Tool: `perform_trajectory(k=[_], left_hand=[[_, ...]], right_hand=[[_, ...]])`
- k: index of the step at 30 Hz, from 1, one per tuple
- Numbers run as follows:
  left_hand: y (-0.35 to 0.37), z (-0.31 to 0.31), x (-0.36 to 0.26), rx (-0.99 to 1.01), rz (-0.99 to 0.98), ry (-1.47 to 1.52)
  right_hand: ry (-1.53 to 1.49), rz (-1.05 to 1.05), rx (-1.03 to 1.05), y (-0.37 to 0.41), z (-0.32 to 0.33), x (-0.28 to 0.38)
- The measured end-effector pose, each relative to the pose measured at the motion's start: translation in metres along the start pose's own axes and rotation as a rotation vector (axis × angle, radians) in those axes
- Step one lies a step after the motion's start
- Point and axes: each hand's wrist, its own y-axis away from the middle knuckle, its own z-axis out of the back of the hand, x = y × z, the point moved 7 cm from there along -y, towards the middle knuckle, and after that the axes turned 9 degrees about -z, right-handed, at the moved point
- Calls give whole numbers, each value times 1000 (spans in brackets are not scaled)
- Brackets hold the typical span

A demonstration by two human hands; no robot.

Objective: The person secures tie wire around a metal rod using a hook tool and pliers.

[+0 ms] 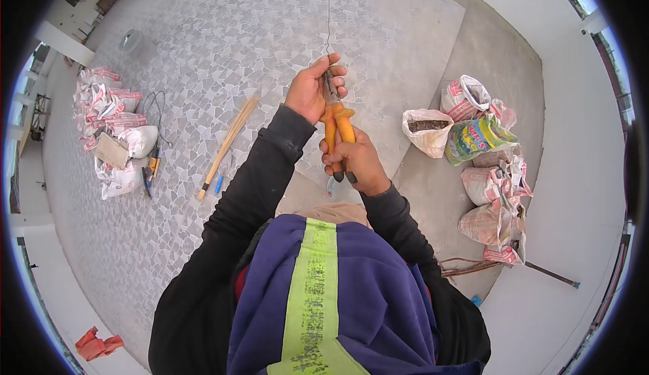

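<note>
Orange-handled pliers (pixel 337 126) stand out in front of my chest, their jaws pointing away from me. My right hand (pixel 359 159) is wrapped round the lower part of the handles. A thin dark wire (pixel 329 20) runs down from the top of the view to the jaws. Near the jaws, my left hand (pixel 312 89) has its fingers curled round the wire's end. The fingers partly hide where the wire meets the jaws.
Several filled sacks (pixel 483 189) line the right wall, with metal bars (pixel 473 267) near them. More sacks (pixel 118 128) stand at the left. On the patterned floor (pixel 203 50) lie a bundle of thin sticks (pixel 230 144), a blue object (pixel 219 184) and a clear bucket (pixel 132 40).
</note>
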Motion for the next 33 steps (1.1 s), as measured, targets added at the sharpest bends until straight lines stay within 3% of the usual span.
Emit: perform_trajectory(k=[3, 6, 9, 11, 12, 17, 19, 22, 26, 30, 33], left_hand=[[2, 7, -5, -12, -32, 16], [15, -29, -8, 111, -36, 24], [5, -13, 1, 135, 40, 103], [5, -15, 0, 16, 117, 10], [-2, -14, -6, -38, 119, -1], [-60, -2, -20, 138, 143, 5], [-70, -2, -18, 68, 215, 208], [-71, 4, -30, 42, 128, -37], [-65, -16, -33, 48, 53, -39], [-68, -39, -23, 39, 102, -15], [-69, -23, 3, 181, 127, -21]], right_hand=[[2, 21, -18, 0, -9, -4], [60, 87, -70, 17, -14, 2], [-10, 19, -50, 15, -8, 0], [-86, -34, -16, 8, 2, -10], [-81, -24, -12, 8, 3, -11], [-63, -66, 26, 5, 9, -10], [-104, -64, 76, 6, 4, -10], [-142, -72, 112, 9, -1, -9], [-191, -35, 127, 26, -13, -12], [-101, 6, 50, 40, -3, 17], [-101, -52, 6, 40, 32, 14]])
